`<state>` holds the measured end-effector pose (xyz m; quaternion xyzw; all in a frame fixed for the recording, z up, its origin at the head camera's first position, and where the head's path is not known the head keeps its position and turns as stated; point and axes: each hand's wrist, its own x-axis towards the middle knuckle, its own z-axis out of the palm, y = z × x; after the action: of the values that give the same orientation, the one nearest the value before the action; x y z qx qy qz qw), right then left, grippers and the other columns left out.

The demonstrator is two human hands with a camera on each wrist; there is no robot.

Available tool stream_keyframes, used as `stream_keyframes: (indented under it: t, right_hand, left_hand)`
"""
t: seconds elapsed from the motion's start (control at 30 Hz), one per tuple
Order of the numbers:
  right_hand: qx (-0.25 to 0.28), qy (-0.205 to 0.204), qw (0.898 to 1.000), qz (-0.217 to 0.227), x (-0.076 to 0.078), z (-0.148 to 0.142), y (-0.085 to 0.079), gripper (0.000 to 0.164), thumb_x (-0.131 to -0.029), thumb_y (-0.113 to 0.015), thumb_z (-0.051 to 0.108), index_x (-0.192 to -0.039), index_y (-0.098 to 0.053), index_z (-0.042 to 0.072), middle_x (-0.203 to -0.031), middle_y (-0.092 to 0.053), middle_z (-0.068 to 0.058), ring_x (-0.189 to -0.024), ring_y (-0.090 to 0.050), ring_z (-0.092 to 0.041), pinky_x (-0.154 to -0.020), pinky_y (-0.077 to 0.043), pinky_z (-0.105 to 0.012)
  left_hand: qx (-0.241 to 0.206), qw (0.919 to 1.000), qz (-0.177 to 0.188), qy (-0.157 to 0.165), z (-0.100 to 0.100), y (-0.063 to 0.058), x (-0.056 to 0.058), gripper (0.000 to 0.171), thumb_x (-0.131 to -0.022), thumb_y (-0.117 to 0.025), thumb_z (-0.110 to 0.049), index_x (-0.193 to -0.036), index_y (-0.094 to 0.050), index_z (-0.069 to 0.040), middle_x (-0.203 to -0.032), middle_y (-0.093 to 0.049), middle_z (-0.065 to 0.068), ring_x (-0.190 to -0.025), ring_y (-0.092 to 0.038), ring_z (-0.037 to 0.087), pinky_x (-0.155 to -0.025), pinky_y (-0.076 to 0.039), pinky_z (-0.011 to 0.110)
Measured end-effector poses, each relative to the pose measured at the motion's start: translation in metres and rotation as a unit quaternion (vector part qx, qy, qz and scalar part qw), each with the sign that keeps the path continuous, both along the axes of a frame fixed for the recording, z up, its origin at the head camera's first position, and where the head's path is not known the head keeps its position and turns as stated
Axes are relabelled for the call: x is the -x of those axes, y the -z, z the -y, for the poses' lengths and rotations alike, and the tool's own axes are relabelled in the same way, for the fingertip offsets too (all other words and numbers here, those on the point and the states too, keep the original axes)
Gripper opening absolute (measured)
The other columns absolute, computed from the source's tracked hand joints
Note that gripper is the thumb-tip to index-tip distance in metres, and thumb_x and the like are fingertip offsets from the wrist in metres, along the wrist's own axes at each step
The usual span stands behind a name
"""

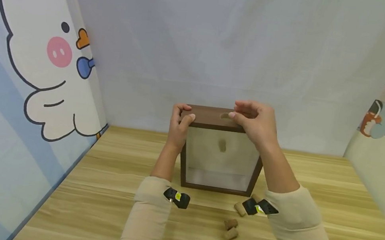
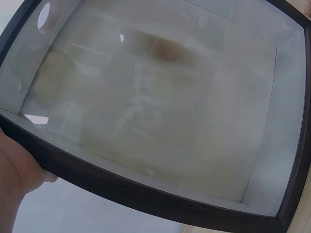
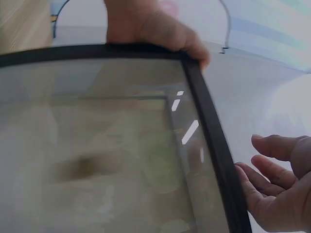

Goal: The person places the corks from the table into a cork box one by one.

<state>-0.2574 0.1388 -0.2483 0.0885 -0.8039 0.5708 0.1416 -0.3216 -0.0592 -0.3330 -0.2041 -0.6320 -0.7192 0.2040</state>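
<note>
A dark brown shadow box frame [image 1: 211,115] with a clear front pane stands upright on the table. Its top has an oval hole [image 1: 224,116]. My left hand [image 1: 179,123] grips the box by its upper left corner, thumb in front and fingers over the top. At the hole is my right hand [image 1: 258,124], its thumb and fingers apart with nothing between them in the right wrist view. Behind the pane a blurred brown cork [image 1: 222,145] hangs in mid-air, below the hole. The left wrist view also shows the cork [image 2: 167,50] as a smear.
Several corks [image 1: 231,234] lie on the wood-patterned table [image 1: 113,206] in front of the box, some partly behind the right wrist camera [image 1: 259,206]. A pale curtain [image 1: 222,51] hangs behind, with cartoon-printed panels [image 1: 23,55] at both sides.
</note>
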Motion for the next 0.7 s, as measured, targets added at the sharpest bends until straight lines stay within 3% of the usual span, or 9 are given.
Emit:
stream_keyframes:
  t: [0.17, 0.27, 0.5, 0.7]
  right_hand:
    - [0.052, -0.045, 0.996, -0.054, -0.030, -0.009, 0.014, 0.035, -0.086, -0.067, 0.015, -0.115, -0.061, -0.003, -0.109, -0.062, -0.016, -0.092, -0.060, -0.017, -0.078, -0.047, -0.026]
    - [0.061, -0.085, 0.992, -0.064, -0.044, -0.016, 0.025, 0.032, -0.088, -0.064, 0.013, -0.113, -0.061, -0.005, -0.107, -0.062, -0.016, -0.091, -0.061, -0.017, -0.077, -0.048, -0.025]
    - [-0.012, -0.167, 0.986, -0.008, -0.064, -0.039, 0.050, 0.034, -0.091, -0.060, 0.012, -0.120, -0.055, -0.005, -0.111, -0.061, -0.017, -0.098, -0.059, -0.019, -0.080, -0.047, -0.027]
    - [-0.012, -0.215, 0.975, 0.049, -0.072, -0.056, 0.077, 0.041, -0.092, -0.057, 0.011, -0.128, -0.048, -0.005, -0.115, -0.058, -0.022, -0.102, -0.059, -0.025, -0.083, -0.046, -0.029]
  left_hand:
    - [0.000, 0.9999, 0.004, 0.009, 0.000, 0.000, -0.001, 0.029, -0.080, -0.049, -0.023, -0.105, -0.042, -0.008, -0.108, -0.037, 0.002, -0.095, -0.037, 0.017, -0.081, -0.029, 0.032]
    - [0.004, 0.9998, 0.002, 0.017, 0.001, -0.001, -0.002, 0.029, -0.083, -0.048, -0.021, -0.107, -0.041, -0.006, -0.110, -0.036, 0.003, -0.095, -0.036, 0.018, -0.081, -0.028, 0.033]
    - [0.007, 0.9995, 0.001, 0.030, 0.003, -0.001, -0.003, 0.030, -0.084, -0.047, -0.018, -0.110, -0.039, -0.005, -0.111, -0.033, 0.002, -0.094, -0.034, 0.019, -0.081, -0.027, 0.034]
    - [0.001, 0.9994, 0.005, 0.035, 0.002, 0.000, -0.003, 0.029, -0.083, -0.049, -0.024, -0.106, -0.040, -0.010, -0.108, -0.033, 0.002, -0.095, -0.033, 0.018, -0.082, -0.027, 0.034]
